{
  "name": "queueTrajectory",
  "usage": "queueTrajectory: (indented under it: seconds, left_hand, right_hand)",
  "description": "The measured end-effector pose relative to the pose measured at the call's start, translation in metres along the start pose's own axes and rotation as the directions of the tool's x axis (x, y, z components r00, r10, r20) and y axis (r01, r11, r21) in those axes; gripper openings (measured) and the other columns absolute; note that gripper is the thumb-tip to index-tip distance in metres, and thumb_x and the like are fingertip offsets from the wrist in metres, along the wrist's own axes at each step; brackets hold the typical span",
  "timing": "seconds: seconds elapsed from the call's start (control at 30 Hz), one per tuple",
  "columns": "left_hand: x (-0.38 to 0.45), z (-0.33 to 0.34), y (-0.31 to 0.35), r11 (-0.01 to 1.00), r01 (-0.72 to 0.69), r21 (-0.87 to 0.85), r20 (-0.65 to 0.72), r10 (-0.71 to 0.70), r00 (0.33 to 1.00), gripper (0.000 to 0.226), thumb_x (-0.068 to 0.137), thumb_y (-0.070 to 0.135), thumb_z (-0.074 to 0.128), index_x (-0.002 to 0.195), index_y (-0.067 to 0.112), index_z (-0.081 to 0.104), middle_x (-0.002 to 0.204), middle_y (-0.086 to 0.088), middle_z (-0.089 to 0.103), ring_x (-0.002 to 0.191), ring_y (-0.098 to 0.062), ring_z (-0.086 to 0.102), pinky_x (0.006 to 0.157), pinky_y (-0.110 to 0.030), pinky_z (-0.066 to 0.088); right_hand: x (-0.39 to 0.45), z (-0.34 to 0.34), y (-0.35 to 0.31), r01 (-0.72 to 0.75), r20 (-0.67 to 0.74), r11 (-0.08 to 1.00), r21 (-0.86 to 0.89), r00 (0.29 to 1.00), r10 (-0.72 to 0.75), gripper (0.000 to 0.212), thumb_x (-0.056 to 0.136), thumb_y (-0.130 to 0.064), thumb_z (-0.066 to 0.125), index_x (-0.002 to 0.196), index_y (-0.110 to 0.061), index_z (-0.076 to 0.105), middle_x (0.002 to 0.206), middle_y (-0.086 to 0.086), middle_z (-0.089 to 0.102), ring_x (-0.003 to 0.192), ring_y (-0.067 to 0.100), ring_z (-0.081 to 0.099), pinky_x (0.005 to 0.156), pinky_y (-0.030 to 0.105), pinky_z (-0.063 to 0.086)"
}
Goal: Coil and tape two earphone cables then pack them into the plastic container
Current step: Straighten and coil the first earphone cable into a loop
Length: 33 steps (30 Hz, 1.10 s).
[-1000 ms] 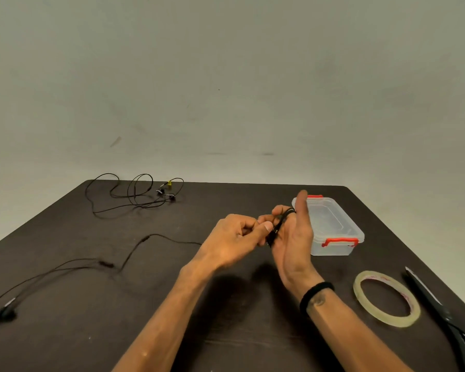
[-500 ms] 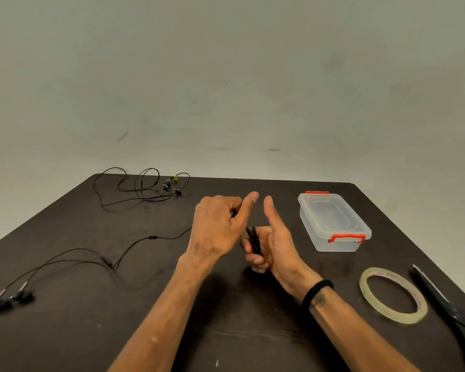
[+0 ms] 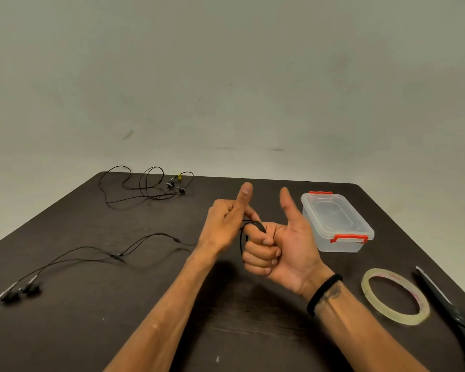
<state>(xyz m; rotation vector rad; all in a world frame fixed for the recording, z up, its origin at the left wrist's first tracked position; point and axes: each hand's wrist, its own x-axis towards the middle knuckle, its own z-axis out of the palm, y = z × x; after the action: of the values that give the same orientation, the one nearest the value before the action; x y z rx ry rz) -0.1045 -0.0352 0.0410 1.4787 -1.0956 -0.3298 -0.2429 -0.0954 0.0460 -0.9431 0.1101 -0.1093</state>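
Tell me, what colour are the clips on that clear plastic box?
Red, on the plastic container's latches; the head view shows them.

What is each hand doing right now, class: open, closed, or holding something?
Left hand: closed, pinching the black earphone cable.
Right hand: fingers curled, that cable looped around them, thumb up.

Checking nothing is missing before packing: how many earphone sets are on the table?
2. One loose earphone set lies at the far left corner; the other earphone cable trails from the hands toward the left edge.
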Motion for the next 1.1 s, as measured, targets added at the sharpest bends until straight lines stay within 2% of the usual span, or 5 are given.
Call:
queueTrajectory:
  seconds: [0.2, 0.4, 0.63, 0.83, 1.1]
  left_hand:
    - [-0.009, 0.013, 0.000, 0.994, 0.067, -0.087, 0.161, -0.052, 0.986, 0.105, 0.080, 0.094, 0.040, 0.061, -0.009, 0.042, 0.058, -0.013, 0.040, 0.056, -0.026, 0.037, 0.056, -0.040, 0.030]
    - [-0.011, 0.026, 0.006, 0.948, 0.180, -0.261, 0.239, -0.117, 0.964, 0.063, 0.094, 0.064, 0.050, 0.075, 0.012, 0.081, 0.071, -0.016, 0.076, 0.064, -0.021, 0.074, 0.061, -0.025, 0.058]
    - [-0.010, 0.015, 0.003, 0.889, 0.318, -0.329, 0.390, -0.179, 0.903, 0.065, 0.090, 0.060, 0.067, 0.113, 0.000, 0.071, 0.076, -0.010, 0.056, 0.056, -0.015, 0.045, 0.047, -0.019, 0.034]
    - [-0.004, 0.000, 0.005, 0.770, 0.506, -0.389, 0.498, -0.286, 0.819, 0.040, 0.092, 0.049, 0.063, 0.066, 0.021, 0.053, 0.056, 0.006, 0.044, 0.036, -0.002, 0.023, 0.038, -0.016, 0.016]
    - [-0.009, 0.020, 0.004, 0.829, 0.425, -0.362, 0.385, -0.282, 0.879, 0.053, 0.086, 0.069, 0.065, 0.076, 0.017, 0.069, 0.062, -0.003, 0.051, 0.051, -0.010, 0.036, 0.044, -0.022, 0.023]
  right_hand:
    - [-0.005, -0.006, -0.005, 0.119, -0.071, 0.977, 0.179, 0.992, -0.108, 0.081, 0.085, -0.093, 0.038, 0.059, -0.018, 0.024, 0.047, -0.001, 0.013, 0.044, 0.015, 0.009, 0.049, 0.031, 0.011]
    - [-0.006, -0.009, -0.008, 0.191, -0.138, 0.952, 0.239, 0.977, -0.161, 0.079, 0.086, -0.090, 0.042, 0.056, -0.019, 0.027, 0.045, -0.001, 0.013, 0.042, 0.015, 0.010, 0.048, 0.030, 0.012]
    - [-0.012, -0.010, -0.013, 0.242, -0.182, 0.929, 0.280, 0.964, -0.196, 0.076, 0.088, -0.087, 0.044, 0.056, -0.021, 0.025, 0.046, -0.001, 0.015, 0.042, 0.014, 0.010, 0.046, 0.029, 0.012]
    - [-0.012, -0.015, -0.016, 0.173, -0.065, 0.942, 0.288, 0.985, -0.161, 0.072, 0.097, -0.076, 0.045, 0.057, -0.020, 0.023, 0.034, 0.000, 0.032, 0.037, 0.016, 0.016, 0.045, 0.030, 0.018]
    - [-0.006, -0.012, -0.010, 0.282, -0.076, 0.911, 0.302, 0.959, -0.272, 0.062, 0.105, -0.054, 0.047, 0.056, -0.021, 0.028, 0.040, -0.002, 0.017, 0.039, 0.014, 0.016, 0.048, 0.030, 0.018]
